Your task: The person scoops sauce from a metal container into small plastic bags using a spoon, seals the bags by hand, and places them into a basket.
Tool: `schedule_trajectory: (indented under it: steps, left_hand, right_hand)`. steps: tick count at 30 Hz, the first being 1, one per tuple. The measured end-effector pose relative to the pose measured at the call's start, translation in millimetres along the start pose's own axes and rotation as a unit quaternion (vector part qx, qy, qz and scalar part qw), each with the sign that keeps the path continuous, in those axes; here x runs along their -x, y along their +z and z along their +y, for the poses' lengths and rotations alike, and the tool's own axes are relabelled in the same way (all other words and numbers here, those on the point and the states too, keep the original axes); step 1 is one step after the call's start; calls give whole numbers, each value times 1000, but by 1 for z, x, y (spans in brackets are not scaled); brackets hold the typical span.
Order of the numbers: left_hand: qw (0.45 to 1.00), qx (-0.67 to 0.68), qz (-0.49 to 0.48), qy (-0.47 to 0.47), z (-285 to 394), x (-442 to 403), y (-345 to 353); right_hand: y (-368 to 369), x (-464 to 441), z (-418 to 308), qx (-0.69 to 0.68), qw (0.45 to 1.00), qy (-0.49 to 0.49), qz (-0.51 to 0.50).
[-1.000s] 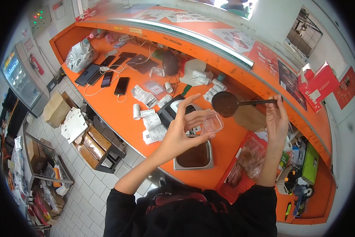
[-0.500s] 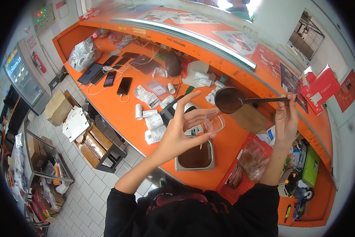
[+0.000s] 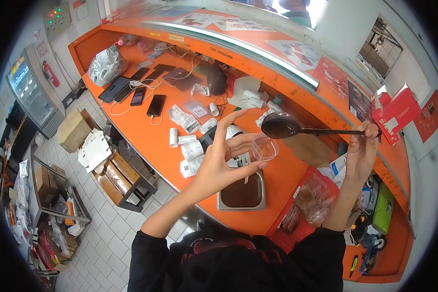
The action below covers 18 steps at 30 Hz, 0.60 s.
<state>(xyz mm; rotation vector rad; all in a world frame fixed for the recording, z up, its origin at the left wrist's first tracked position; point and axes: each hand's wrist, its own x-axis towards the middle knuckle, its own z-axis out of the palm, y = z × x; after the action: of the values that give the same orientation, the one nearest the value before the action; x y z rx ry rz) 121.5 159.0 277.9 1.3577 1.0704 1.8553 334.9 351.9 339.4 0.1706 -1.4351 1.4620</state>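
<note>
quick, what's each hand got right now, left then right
Left hand: holding a small clear plastic cup between thumb and fingers.
Right hand: closed on the handle end of a dark ladle.

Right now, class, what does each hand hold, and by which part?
The left hand holds a clear plastic cup by its sides; the right hand, a ladle near its handle's end.
</note>
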Motion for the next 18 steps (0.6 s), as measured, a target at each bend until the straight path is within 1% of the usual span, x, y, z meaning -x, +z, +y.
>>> schedule_trajectory:
  steps: [5, 7, 12, 14, 16, 17, 18]
  left_hand:
    - [1000, 4, 5, 3, 1, -1, 1]
    - [1000, -4, 6, 4, 1, -1, 1]
    - [1000, -25, 16, 6, -6, -1, 0]
    - [1000, -2, 22, 9, -7, -1, 1]
    - [998, 15, 20, -57, -2, 4, -1]
    - [999, -11, 36, -36, -6, 5, 0]
    - [999, -36, 26, 18, -15, 5, -2]
  right_hand:
    - [-2, 0, -1, 11, 999, -27, -28]
    - [-2, 1, -2, 43, 998, -34, -34]
    - [-3, 3, 1, 73, 996, -33, -42]
    - [-4, 5, 1, 81, 995, -28, -47]
    - [-8, 8, 6, 111, 993, -38, 10]
    - [-25, 11, 9, 278, 958, -69, 5]
    - [-34, 11, 15, 300, 951, -79, 12]
